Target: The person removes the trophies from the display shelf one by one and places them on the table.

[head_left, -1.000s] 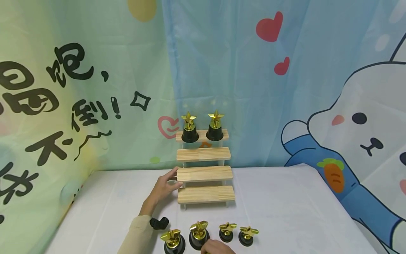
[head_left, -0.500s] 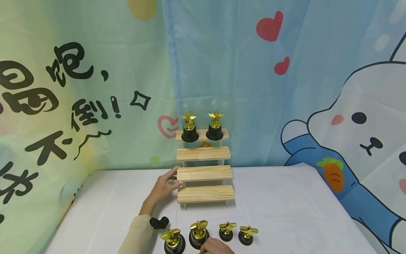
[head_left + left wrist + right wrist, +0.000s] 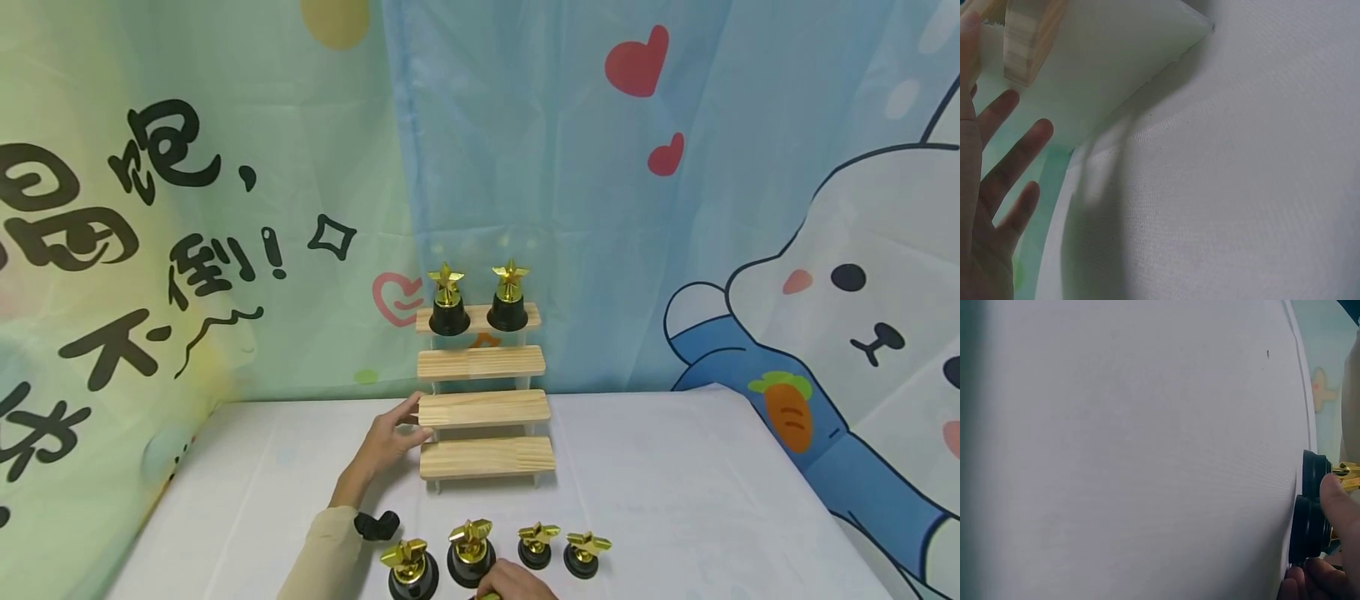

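1. My left hand (image 3: 387,442) is spread, fingertips at the left end of the wooden stand (image 3: 483,410), by its second-lowest step.
2. My right hand (image 3: 517,582) grips a black-based trophy (image 3: 1307,528) at the near side of the counter (image 3: 660,483).
3. Four star trophies (image 3: 471,557) stand beyond it; two more (image 3: 449,310) top the stand.
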`<state>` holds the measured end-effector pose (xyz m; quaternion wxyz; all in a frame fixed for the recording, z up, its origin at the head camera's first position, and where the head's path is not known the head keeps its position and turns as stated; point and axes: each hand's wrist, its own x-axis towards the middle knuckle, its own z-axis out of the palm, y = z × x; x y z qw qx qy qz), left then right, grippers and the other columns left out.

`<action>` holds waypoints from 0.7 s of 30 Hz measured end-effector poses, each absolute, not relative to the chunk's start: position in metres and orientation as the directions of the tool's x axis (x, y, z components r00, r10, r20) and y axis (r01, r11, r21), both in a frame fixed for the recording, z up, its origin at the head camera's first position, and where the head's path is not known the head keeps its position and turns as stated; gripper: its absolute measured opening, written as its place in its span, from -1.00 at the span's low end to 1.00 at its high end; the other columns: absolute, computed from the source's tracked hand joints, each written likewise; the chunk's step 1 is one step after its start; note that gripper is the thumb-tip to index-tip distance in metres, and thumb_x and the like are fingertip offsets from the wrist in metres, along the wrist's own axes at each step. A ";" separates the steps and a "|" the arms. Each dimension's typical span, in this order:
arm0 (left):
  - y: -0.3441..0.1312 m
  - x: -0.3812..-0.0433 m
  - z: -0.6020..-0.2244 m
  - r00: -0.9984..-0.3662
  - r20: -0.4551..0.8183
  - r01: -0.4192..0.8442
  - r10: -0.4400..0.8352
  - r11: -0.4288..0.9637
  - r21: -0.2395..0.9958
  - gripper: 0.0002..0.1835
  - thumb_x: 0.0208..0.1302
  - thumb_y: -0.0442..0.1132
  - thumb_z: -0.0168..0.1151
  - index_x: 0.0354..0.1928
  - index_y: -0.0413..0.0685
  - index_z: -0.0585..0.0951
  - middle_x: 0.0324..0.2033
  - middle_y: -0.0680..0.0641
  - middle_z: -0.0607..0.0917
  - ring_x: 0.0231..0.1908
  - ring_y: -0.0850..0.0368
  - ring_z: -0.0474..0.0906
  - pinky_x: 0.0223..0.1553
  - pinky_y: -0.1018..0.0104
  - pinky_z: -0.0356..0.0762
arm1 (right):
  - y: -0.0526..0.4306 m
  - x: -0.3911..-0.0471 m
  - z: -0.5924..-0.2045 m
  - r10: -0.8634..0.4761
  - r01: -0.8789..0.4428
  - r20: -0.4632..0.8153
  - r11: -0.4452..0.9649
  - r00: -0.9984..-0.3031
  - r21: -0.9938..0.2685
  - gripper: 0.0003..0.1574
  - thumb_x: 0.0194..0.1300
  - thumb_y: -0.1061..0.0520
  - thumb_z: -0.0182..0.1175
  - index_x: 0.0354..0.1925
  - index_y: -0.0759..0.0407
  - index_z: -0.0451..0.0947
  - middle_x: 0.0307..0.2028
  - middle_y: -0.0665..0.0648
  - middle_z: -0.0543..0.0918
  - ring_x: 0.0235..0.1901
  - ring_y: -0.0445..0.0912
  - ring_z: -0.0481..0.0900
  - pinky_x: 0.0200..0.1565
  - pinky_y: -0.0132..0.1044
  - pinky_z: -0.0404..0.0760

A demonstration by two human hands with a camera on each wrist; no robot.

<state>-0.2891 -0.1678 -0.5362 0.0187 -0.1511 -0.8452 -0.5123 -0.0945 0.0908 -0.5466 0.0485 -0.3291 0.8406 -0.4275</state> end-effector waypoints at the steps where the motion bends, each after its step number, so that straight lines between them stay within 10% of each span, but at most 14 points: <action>1: -0.168 -0.289 -0.536 -0.954 0.186 0.274 0.237 0.428 0.862 -0.22 0.16 -0.17 0.41 0.41 -0.05 0.32 0.09 -0.17 0.67 0.04 -0.12 0.63 0.13 -0.13 0.50 | 0.091 -0.093 -0.546 -0.591 -0.498 0.190 0.417 -0.784 -0.760 -0.79 0.35 -0.07 0.18 -0.29 0.02 0.55 -0.37 -0.22 0.48 -0.35 -0.51 0.34 -0.36 -0.53 0.46; 21: -0.169 -0.290 -0.537 -0.942 0.209 0.308 0.262 0.426 0.851 -0.22 0.17 -0.18 0.40 0.42 -0.09 0.31 0.10 -0.19 0.66 0.03 -0.09 0.64 0.14 -0.06 0.51 | 0.128 -0.094 -0.471 -0.631 -0.488 0.168 0.376 -0.758 -0.788 -0.67 0.29 -0.06 0.26 -0.04 0.00 0.48 -0.18 0.00 0.58 -0.25 -0.40 0.52 -0.27 -0.38 0.60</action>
